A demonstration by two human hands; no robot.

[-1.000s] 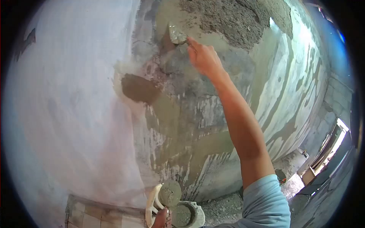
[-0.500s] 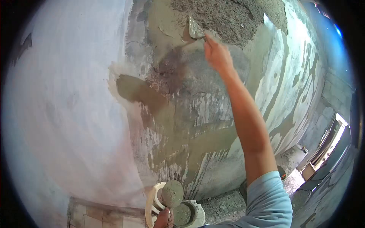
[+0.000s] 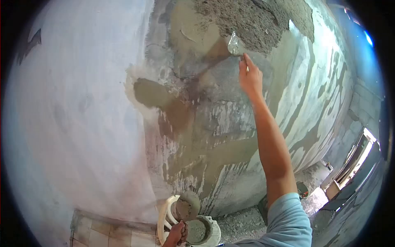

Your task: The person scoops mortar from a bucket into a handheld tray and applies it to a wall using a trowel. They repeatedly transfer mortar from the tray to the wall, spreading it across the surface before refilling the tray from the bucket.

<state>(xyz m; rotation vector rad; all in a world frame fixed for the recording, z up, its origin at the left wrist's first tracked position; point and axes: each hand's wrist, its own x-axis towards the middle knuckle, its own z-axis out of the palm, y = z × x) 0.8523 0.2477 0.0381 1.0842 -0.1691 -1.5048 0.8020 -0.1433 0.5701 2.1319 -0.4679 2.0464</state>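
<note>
Right-hand grip (image 3: 250,78) closed around small grey steel trowel (image 3: 235,45) pressed to rough wet cement wall (image 3: 214,123); left hand (image 3: 177,234) clasps mortar-laden round hawk (image 3: 187,204). Excess pressure could dislodge fresh mortar.

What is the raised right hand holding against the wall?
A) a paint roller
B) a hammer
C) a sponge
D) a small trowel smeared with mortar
D: the right hand grips a small trowel whose grey-coated blade lies on the wall, at the edge of the rough mortar patch.
</note>
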